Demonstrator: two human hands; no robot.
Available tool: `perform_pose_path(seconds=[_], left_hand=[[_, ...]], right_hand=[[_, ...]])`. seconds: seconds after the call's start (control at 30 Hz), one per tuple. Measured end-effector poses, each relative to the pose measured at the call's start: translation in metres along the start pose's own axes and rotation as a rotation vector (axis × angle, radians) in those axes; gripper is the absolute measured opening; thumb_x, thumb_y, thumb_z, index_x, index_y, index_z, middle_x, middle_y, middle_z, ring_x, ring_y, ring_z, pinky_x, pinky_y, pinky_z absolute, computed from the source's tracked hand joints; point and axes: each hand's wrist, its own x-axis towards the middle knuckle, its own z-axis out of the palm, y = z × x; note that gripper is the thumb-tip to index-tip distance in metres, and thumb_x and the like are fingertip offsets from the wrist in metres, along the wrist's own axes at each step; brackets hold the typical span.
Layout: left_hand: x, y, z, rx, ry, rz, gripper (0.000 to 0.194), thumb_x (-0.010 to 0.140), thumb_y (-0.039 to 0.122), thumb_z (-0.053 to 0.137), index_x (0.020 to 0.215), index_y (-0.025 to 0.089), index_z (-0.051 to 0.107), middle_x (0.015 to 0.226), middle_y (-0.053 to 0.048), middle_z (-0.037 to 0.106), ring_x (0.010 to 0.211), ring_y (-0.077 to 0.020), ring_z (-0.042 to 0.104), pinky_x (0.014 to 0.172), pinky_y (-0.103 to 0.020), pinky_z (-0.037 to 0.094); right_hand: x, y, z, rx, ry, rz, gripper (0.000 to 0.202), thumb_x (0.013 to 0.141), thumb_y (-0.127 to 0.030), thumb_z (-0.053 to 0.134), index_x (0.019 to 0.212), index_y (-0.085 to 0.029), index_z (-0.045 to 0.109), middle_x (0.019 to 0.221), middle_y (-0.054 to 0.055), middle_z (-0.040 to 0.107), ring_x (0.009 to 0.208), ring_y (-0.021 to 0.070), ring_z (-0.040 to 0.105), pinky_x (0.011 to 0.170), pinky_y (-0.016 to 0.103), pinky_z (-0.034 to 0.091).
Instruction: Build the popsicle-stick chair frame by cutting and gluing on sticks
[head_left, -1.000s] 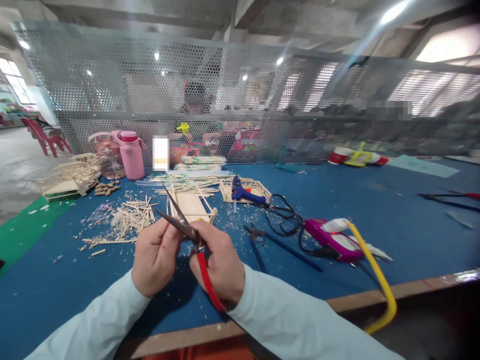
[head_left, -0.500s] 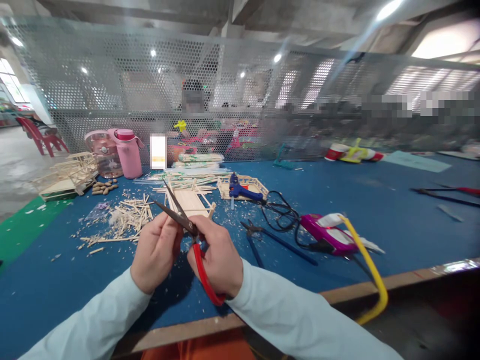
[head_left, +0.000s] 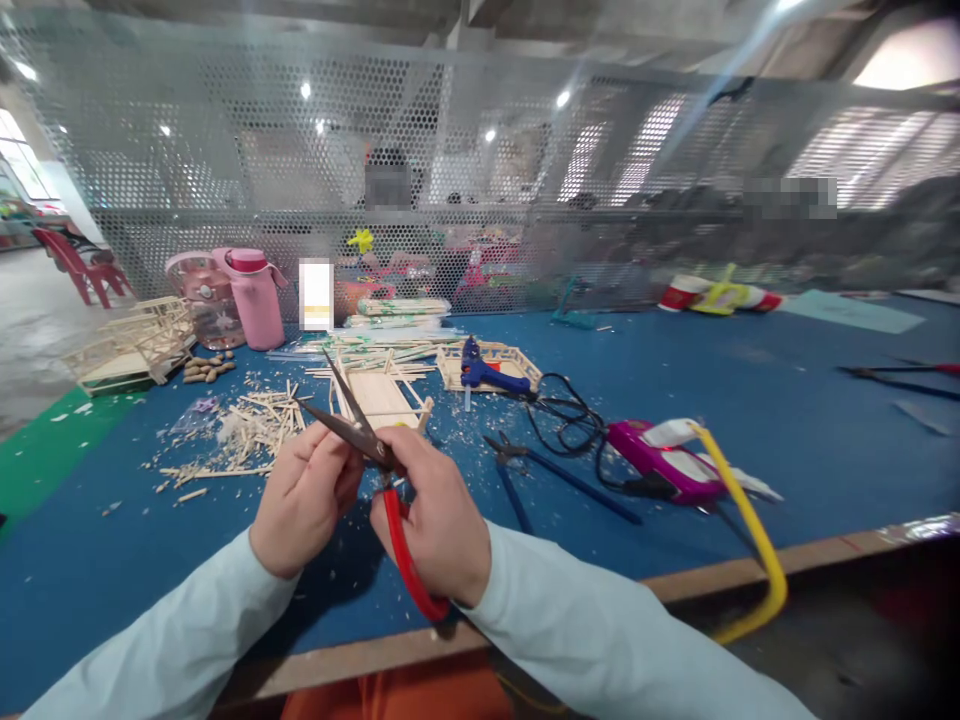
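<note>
Red-handled scissors (head_left: pixel 405 545) are in my right hand (head_left: pixel 441 520), which is closed around the handles near the pivot. The blades are spread apart and point up and to the left. My left hand (head_left: pixel 306 500) is pinched closed just beside the lower blade; whatever its fingers hold is hidden. Behind the hands lies a small light wooden stick frame (head_left: pixel 382 393) with a flat panel. A loose pile of short wooden sticks (head_left: pixel 259 425) lies left of it. Further back, a blue glue gun (head_left: pixel 491 375) rests on another wooden stick frame (head_left: pixel 450 362).
Blue-handled pliers (head_left: pixel 570 487) and a magenta-and-white device (head_left: pixel 667 465) with a black cable lie to the right. A pink bottle (head_left: pixel 259 300), a clear jug (head_left: pixel 214 305), peanuts (head_left: pixel 208 368) and a larger stick model (head_left: pixel 131 350) stand at the back left. Perforated metal panels (head_left: pixel 285 170) bound the table.
The view has shifted slightly. Both hands and the scissors keep nearly the same pose, with the blades still apart.
</note>
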Motion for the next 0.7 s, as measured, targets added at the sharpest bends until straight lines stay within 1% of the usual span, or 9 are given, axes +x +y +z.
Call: perform_pose_path(seconds=[0.07, 0.17, 0.33, 0.43, 0.5, 0.57, 0.63, 0.7], left_hand=[[-0.001, 0.005, 0.003, -0.053, -0.011, -0.075, 0.035, 0.078, 0.038, 0.056, 0.054, 0.021, 0.037, 0.04, 0.009, 0.028, 0.032, -0.005, 0.023, 0.031, -0.016, 0.019], [-0.002, 0.01, 0.006, -0.091, -0.003, -0.143, 0.033, 0.075, 0.037, 0.057, 0.055, 0.021, 0.036, 0.039, 0.01, 0.027, 0.032, -0.0042, 0.022, 0.031, -0.015, 0.021], [-0.002, 0.013, 0.008, -0.164, 0.02, -0.242, 0.03, 0.069, 0.034, 0.058, 0.056, 0.021, 0.035, 0.038, 0.01, 0.028, 0.033, -0.0031, 0.02, 0.031, -0.012, 0.02], [-0.001, 0.015, 0.007, -0.218, 0.007, -0.31, 0.027, 0.067, 0.03, 0.056, 0.056, 0.021, 0.034, 0.038, 0.011, 0.026, 0.033, -0.0029, 0.016, 0.03, -0.011, 0.019], [0.0, 0.017, 0.007, -0.258, -0.002, -0.357, 0.024, 0.067, 0.028, 0.054, 0.057, 0.021, 0.033, 0.038, 0.011, 0.025, 0.033, -0.003, 0.013, 0.028, -0.011, 0.017], [0.001, 0.019, 0.007, -0.281, -0.01, -0.384, 0.022, 0.069, 0.026, 0.051, 0.057, 0.021, 0.033, 0.038, 0.011, 0.024, 0.033, -0.0034, 0.011, 0.028, -0.011, 0.016], [0.002, 0.02, 0.007, -0.273, -0.015, -0.385, 0.022, 0.072, 0.026, 0.048, 0.058, 0.021, 0.032, 0.039, 0.011, 0.023, 0.034, -0.0039, 0.01, 0.028, -0.011, 0.015], [0.002, 0.018, 0.007, -0.205, -0.016, -0.357, 0.023, 0.076, 0.028, 0.046, 0.058, 0.022, 0.033, 0.04, 0.011, 0.022, 0.034, -0.0047, 0.01, 0.028, -0.013, 0.015]], right_hand=[[0.0, 0.001, -0.002, -0.003, 0.0, -0.014, 0.042, 0.06, -0.01, 0.049, 0.1, -0.017, 0.06, 0.083, 0.004, 0.06, 0.072, 0.0167, 0.05, 0.071, 0.03, 0.043], [0.0, 0.001, -0.004, -0.023, 0.001, -0.039, 0.041, 0.06, -0.008, 0.049, 0.097, -0.017, 0.061, 0.078, 0.003, 0.06, 0.067, 0.0154, 0.047, 0.067, 0.028, 0.041], [0.001, 0.001, -0.005, -0.043, -0.012, -0.042, 0.036, 0.059, -0.008, 0.048, 0.092, -0.017, 0.059, 0.077, 0.003, 0.059, 0.064, 0.0144, 0.046, 0.062, 0.026, 0.038], [0.003, 0.001, -0.007, -0.037, -0.025, -0.019, 0.033, 0.058, -0.008, 0.048, 0.088, -0.018, 0.058, 0.07, 0.0, 0.054, 0.059, 0.0125, 0.041, 0.059, 0.024, 0.035], [0.004, 0.0, -0.008, -0.022, -0.05, -0.002, 0.029, 0.059, -0.008, 0.048, 0.084, -0.019, 0.057, 0.065, -0.003, 0.048, 0.055, 0.0108, 0.036, 0.056, 0.024, 0.032], [0.006, -0.001, -0.011, 0.0, -0.081, 0.014, 0.026, 0.06, -0.008, 0.049, 0.083, -0.018, 0.056, 0.062, -0.005, 0.044, 0.054, 0.0096, 0.033, 0.054, 0.023, 0.03], [0.008, -0.001, -0.013, 0.024, -0.116, 0.032, 0.026, 0.06, -0.009, 0.049, 0.083, -0.018, 0.056, 0.061, -0.006, 0.044, 0.053, 0.0089, 0.032, 0.053, 0.023, 0.028], [0.01, -0.001, -0.014, 0.047, -0.151, 0.062, 0.026, 0.06, -0.009, 0.048, 0.082, -0.018, 0.057, 0.06, -0.006, 0.045, 0.052, 0.0083, 0.032, 0.051, 0.022, 0.028]])
